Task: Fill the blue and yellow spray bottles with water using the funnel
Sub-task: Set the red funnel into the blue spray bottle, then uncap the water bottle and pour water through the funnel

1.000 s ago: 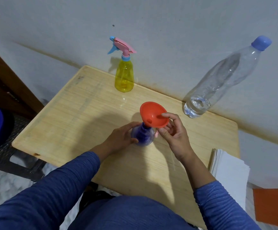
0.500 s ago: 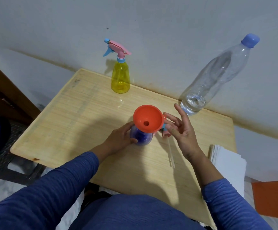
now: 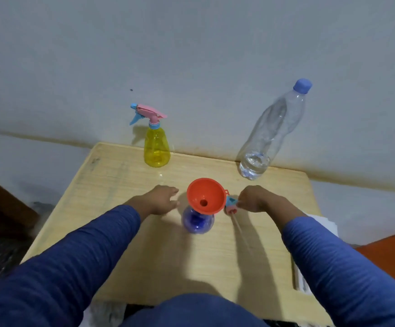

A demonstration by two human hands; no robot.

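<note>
Funnel (image 3: 205, 197) seated in the blue spray bottle (image 3: 197, 221), both hands (left (image 3: 161, 201) and right (image 3: 254, 199) loosely curled, holding nothing) apart; water bottle (image 3: 272, 135) capped, yellow spray bottle (image 3: 156, 147) untouched.

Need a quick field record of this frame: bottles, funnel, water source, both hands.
blue spray bottle: upright, mid-table, spray head off
funnel: orange, seated in the blue bottle's neck
spray head: lying right of funnel, tube toward the person
yellow spray bottle: capped, far edge
water bottle: capped, little water left
left hand: off the bottle, holding nothing
right hand: beside spray head, contact unclear
</note>
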